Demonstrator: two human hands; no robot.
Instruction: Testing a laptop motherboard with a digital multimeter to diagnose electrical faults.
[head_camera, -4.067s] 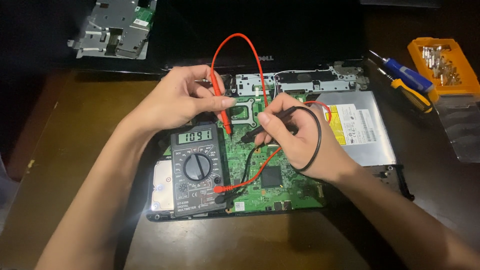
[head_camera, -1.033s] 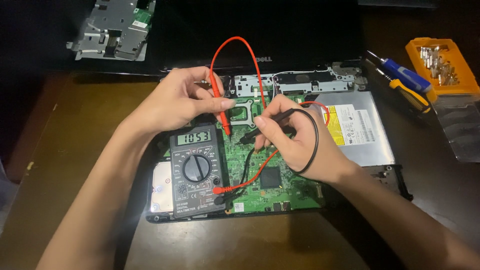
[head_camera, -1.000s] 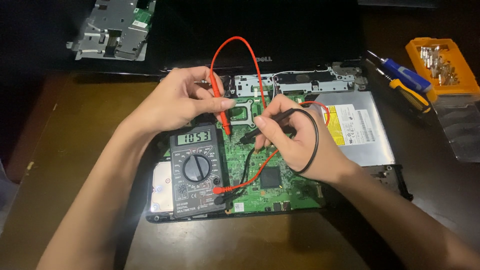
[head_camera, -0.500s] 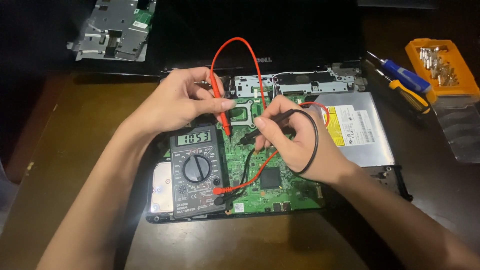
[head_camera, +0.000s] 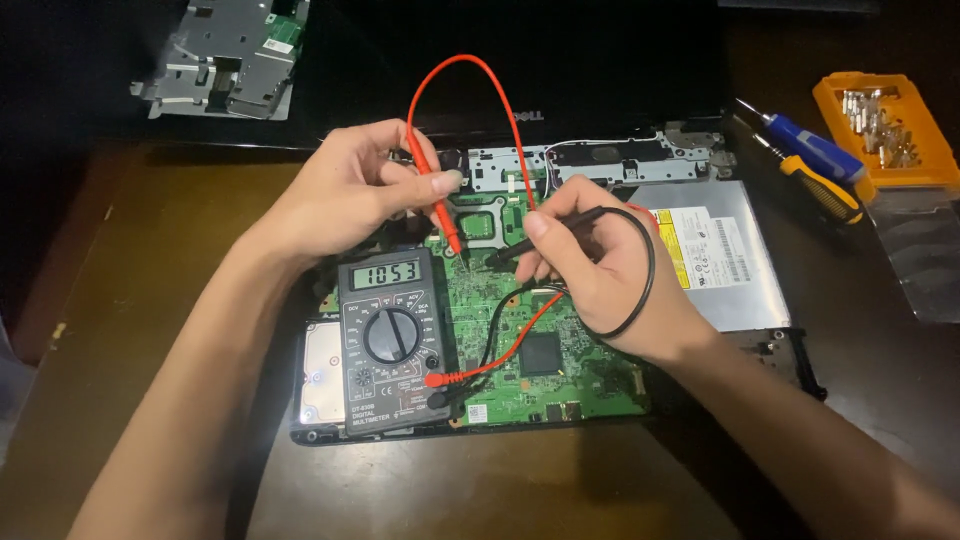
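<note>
My left hand (head_camera: 355, 190) pinches a red test probe (head_camera: 447, 215), tip down on the green circuit board (head_camera: 560, 350) of an opened laptop. My right hand (head_camera: 600, 270) holds a black test probe (head_camera: 545, 238), its tip angled left onto the same board, close to the red tip. Both leads run to a dark grey multimeter (head_camera: 388, 340) that lies on the laptop's left side, its display lit with digits. The red lead (head_camera: 480, 75) loops high over the laptop; the black lead (head_camera: 640, 270) curls around my right hand.
A silver optical drive (head_camera: 730, 260) sits in the laptop at right. Two screwdrivers (head_camera: 810, 170) and an orange parts box (head_camera: 885, 125) lie at the far right, beside a clear plastic bag (head_camera: 925, 260). A metal bracket assembly (head_camera: 230, 55) rests at the back left on the wooden table (head_camera: 150, 300).
Both hands and probes stay where they were. Only the multimeter's display reading differs from the oldest frame.
</note>
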